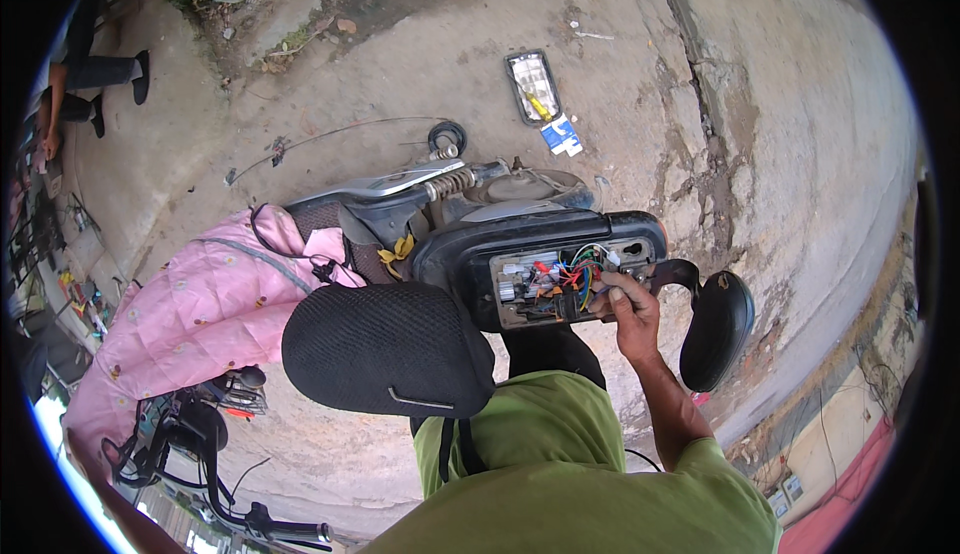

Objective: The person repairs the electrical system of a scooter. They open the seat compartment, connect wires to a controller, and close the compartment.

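My right hand [632,316] reaches over the right end of an open compartment in the tail of an electric scooter [440,264]. Its thumb and fingers are pinched together on wires [583,276] at the compartment's edge; the exact piece between the fingertips is partly hidden. Red, green, yellow and blue leads crowd the controller compartment [503,317], with white and dark connectors among them. I do not see my left hand. A black mesh-covered seat [385,349] with a small bent metal rod [420,401] on it lies left of the compartment.
A pink quilted cover [200,299] drapes over the scooter's front, near the handlebar [290,531]. A black padded backrest [717,329] juts out at right. On the concrete lie a black-framed tray [533,87] and a cable [350,126]. Someone's legs [105,74] show at far left.
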`<state>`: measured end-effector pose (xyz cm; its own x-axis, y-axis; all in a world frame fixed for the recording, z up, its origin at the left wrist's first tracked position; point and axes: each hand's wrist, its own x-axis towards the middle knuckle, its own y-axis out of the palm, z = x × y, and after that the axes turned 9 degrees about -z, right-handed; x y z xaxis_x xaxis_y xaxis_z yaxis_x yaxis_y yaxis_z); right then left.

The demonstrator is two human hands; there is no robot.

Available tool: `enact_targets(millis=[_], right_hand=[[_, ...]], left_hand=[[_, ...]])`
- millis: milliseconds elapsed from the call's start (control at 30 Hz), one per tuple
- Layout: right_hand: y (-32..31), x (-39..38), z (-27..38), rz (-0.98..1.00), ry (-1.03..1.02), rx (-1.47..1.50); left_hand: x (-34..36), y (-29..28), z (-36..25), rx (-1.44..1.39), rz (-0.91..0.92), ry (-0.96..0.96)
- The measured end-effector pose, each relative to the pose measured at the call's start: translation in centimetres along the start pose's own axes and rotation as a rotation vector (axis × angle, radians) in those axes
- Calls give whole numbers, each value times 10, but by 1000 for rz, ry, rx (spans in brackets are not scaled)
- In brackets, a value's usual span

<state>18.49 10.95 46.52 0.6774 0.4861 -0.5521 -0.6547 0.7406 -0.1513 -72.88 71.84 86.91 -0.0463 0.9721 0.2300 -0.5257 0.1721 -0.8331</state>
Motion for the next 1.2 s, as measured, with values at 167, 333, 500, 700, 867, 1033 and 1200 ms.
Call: enact_targets(millis=[167, 333, 500, 700, 867, 1033, 1200], right_hand=[[2, 2, 9, 15, -80, -72], [-3, -2, -8, -7, -68, 8], [0, -7, -9, -84, -28, 29], [1, -11, -9, -79, -69, -21], [-1, -13, -7, -77, -69, -50], [-3, -14, -6, -75, -71, -57], [-11, -16, -11, -73, -58, -53]], left_hand=[[4, 16, -19, 17, 34, 25], [14, 9, -24, 16, 20, 16], [17, 9, -21, 13, 6, 16], [14, 10, -10, 16, -1, 5], [13, 14, -2, 15, -8, 3], [10, 11, 15, 23, -19, 3], [10, 15, 17, 45, -16, 21]])
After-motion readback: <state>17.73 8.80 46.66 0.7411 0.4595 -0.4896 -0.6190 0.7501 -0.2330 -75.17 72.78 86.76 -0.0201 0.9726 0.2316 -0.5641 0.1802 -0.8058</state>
